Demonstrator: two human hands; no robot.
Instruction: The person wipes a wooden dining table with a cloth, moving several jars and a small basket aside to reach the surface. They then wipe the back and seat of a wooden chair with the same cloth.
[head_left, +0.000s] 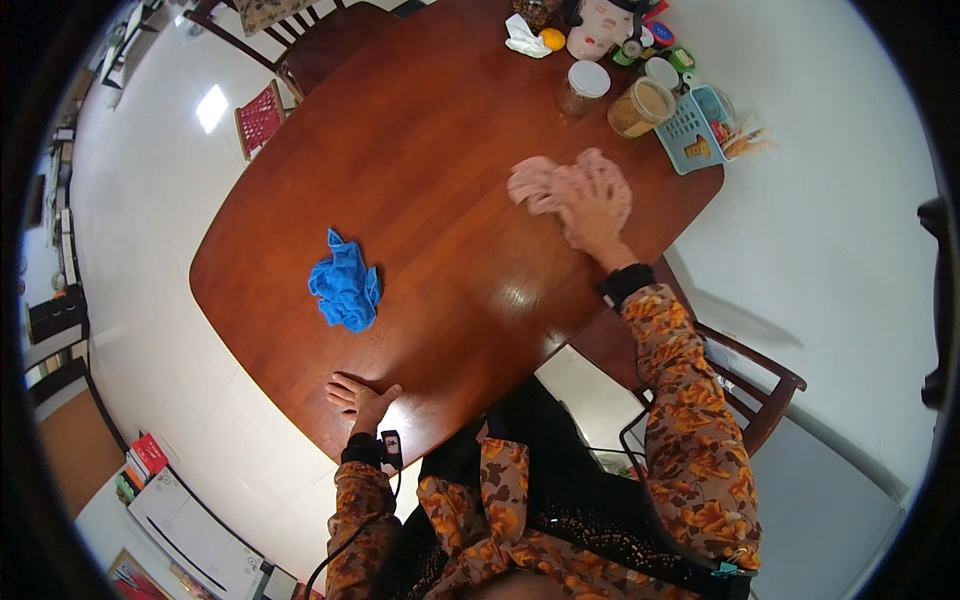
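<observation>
A crumpled pink cloth (536, 184) lies on the glossy brown wooden table (420, 150), toward its right side. My right hand (592, 214) presses down on the cloth, arm stretched forward, and cloth shows on both sides of the fingers. Hand and cloth look slightly blurred. My left hand (364, 401) rests on the tabletop near the front left edge, fingers apart, with nothing in it. Forward of that hand, a bunched blue towel (345, 285) sits apart from both hands.
Beyond the pink cloth stand a jar with a white lid (589, 79), an open-topped jar (641, 109) and a light blue plastic basket (690, 131). Farther back are an orange fruit (553, 39) and white tissue (527, 37). A wooden chair (772, 409) stands at the right.
</observation>
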